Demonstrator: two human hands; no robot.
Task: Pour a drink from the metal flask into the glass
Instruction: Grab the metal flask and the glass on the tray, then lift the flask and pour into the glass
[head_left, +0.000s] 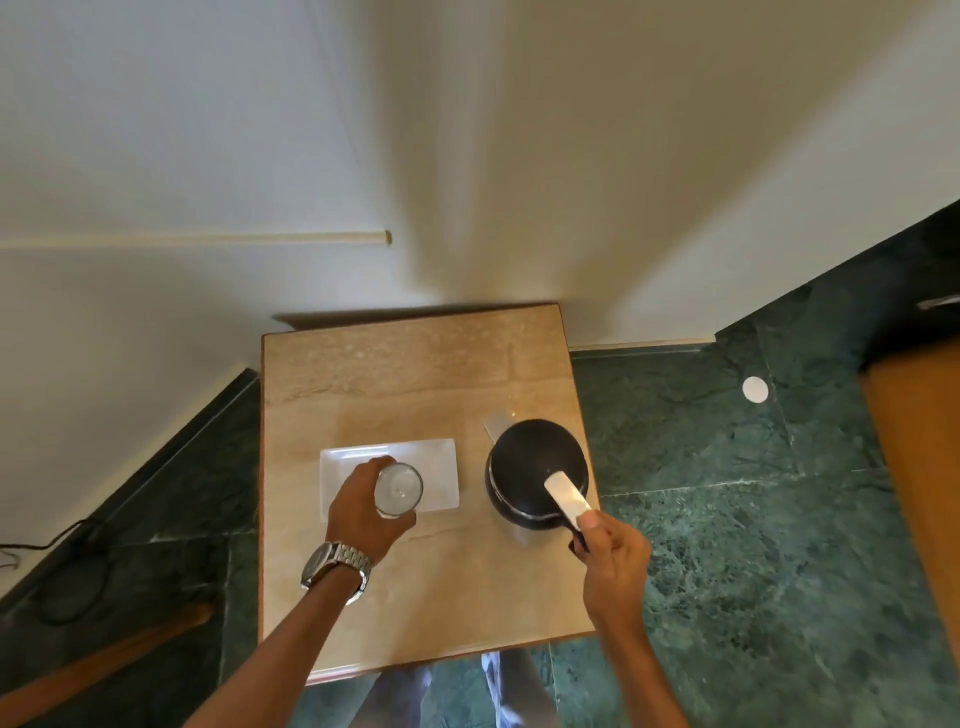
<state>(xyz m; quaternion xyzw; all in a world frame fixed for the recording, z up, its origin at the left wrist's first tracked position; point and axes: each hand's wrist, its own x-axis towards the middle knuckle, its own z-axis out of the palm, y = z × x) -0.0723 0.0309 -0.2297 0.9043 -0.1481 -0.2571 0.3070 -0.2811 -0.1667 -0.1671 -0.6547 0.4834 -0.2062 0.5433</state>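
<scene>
Right hand (613, 551): closed around the handle of the metal flask (537, 475), thumb by the silver lid lever; flask upright on the desk (415, 374), right side, spout pointing away. Left hand (363, 512): wrapped around the glass (399, 489), which sits over the white rectangular tray (441, 457) (empty, as far as can be told; resting or slightly lifted cannot be told). Wristwatch (337, 564) on left wrist. Step: both items gripped, pour not begun. Next, by judgement: lift flask, bring spout over glass rim, tilt gently.

Far half of worktop (405, 364): bare, open to reach.
Middle: tray (441, 457) left, flask (530, 467) right, narrow gap between.
Behind: wall (467, 156) blocks.
</scene>
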